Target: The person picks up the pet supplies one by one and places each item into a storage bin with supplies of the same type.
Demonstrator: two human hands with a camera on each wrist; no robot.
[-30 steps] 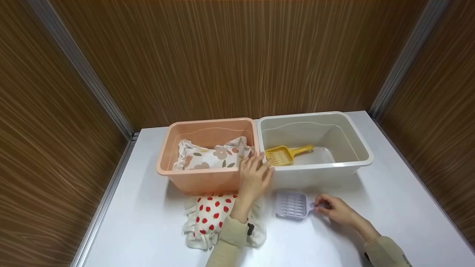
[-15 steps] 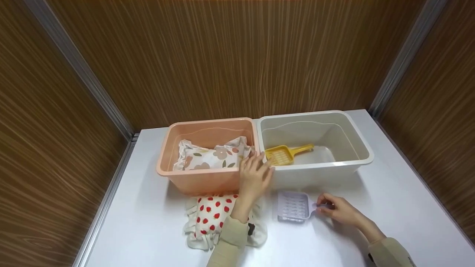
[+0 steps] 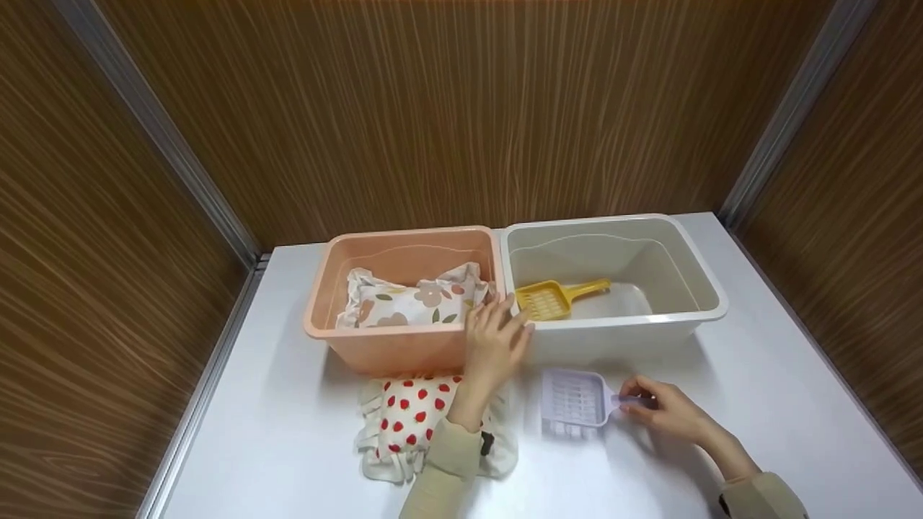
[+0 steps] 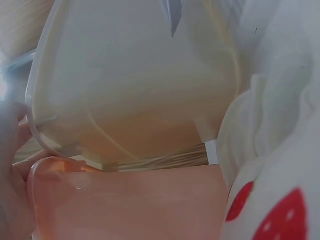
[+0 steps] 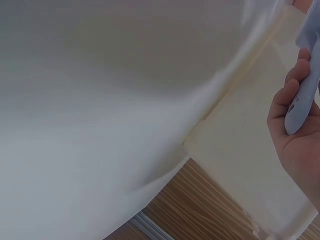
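1. Since a second ago the lilac scoop (image 3: 575,398) has swung and shifted a little to the right on the table (image 3: 288,404), and its slotted head now looks raised off the surface; the right hand (image 3: 665,412) has drifted rightward with it. The left hand (image 3: 495,344) has stayed put.
2. The right hand's fingers (image 3: 634,401) are curled round the scoop's handle; the right wrist view shows the lilac handle (image 5: 303,95) lying across the palm with the fingertips wrapped over it.
3. The lilac scoop sits in front of the cream bin (image 3: 692,317), near its front wall but apart from it, with the head pointing left and the handle to the right.
4. The left hand rests where the pink bin (image 3: 389,349) and the cream bin meet, fingers fairly straight and spread across the two front rims, gripping nothing.
5. Below that forearm a strawberry-print cushion (image 3: 407,422) with a white frill lies on the table, touching the pink bin's front wall; the left wrist view shows its frill and red berries (image 4: 280,215) close up.
6. Inside the pink bin lies a floral cushion (image 3: 414,303).
7. Inside the cream bin lies a yellow scoop (image 3: 555,298), head to the left, handle angled to the right.
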